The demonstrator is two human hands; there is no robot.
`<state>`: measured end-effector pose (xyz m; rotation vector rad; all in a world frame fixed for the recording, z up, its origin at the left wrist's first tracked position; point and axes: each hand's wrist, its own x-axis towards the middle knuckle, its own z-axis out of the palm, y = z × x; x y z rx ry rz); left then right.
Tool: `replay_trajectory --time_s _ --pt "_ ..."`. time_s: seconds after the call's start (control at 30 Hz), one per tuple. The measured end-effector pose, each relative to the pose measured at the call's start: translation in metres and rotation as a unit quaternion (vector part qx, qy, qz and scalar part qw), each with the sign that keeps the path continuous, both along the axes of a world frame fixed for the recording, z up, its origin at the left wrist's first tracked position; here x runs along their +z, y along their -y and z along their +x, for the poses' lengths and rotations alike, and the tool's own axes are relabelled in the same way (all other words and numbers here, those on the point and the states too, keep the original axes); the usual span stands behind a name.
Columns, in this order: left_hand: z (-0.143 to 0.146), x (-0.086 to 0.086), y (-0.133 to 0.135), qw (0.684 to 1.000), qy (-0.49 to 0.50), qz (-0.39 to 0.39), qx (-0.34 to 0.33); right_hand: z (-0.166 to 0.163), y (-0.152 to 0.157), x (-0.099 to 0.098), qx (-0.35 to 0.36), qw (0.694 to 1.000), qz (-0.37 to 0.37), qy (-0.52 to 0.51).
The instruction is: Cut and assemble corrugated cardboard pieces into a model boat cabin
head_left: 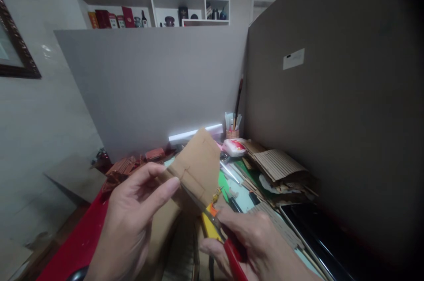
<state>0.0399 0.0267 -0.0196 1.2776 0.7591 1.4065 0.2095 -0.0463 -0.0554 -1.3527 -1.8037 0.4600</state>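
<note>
A flat piece of brown cardboard [202,161] with thin drawn lines is raised over the table. My left hand [135,214] pinches its left edge between thumb and fingers. My right hand [255,241] is wrapped round a pair of scissors with red handles [233,256]. Their dark blades lie along the lower edge of the cardboard, pointing towards my left fingertips; I cannot tell if the blades are parted. Right behind the scissors shows a yellow and orange object [210,224], partly hidden, whose kind is unclear.
Corrugated cardboard sheets [280,164] are heaped at the right, above a black tray-like object [324,237]. A pen holder [232,133] and a white-and-red soft packet [234,147] stand at the back. Reddish-brown pieces [124,168] lie left. Grey panels [159,82] enclose the table.
</note>
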Motion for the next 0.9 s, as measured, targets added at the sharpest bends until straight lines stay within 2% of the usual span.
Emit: replay_trajectory --time_s 0.17,0.3,0.37,0.47,0.53,0.63,0.7,0.83,0.9 --pt "-0.010 0.011 -0.008 0.995 0.085 -0.011 0.043 0.002 -0.003 -0.001 -0.022 1.000 -0.020 0.003" --pt "-0.011 0.015 -0.006 0.992 0.109 -0.044 0.035 0.003 -0.010 -0.009 -0.058 0.996 -0.007 -0.070" --pt "-0.004 0.013 -0.001 0.989 0.121 -0.081 0.004 0.004 -0.012 -0.010 -0.062 0.985 -0.024 -0.159" --pt "0.010 0.006 0.010 0.976 0.141 -0.147 -0.073 0.004 -0.013 -0.008 0.018 0.945 -0.065 -0.320" --pt "0.018 0.001 0.017 0.965 0.144 -0.182 -0.123 0.005 -0.011 -0.005 0.049 0.924 -0.062 -0.373" --pt "0.024 -0.005 0.025 0.947 0.153 -0.214 -0.184 0.008 -0.008 0.004 0.000 0.923 -0.005 -0.386" --pt "0.024 -0.006 0.028 0.936 0.156 -0.245 -0.199 0.011 -0.007 0.009 -0.019 0.923 0.020 -0.384" --pt "0.023 -0.004 0.032 0.904 0.122 -0.355 -0.206 0.021 -0.006 0.015 0.055 0.925 0.006 -0.375" --pt "0.024 -0.006 0.034 0.905 0.099 -0.352 -0.216 0.025 -0.005 0.015 0.069 0.925 0.006 -0.375"
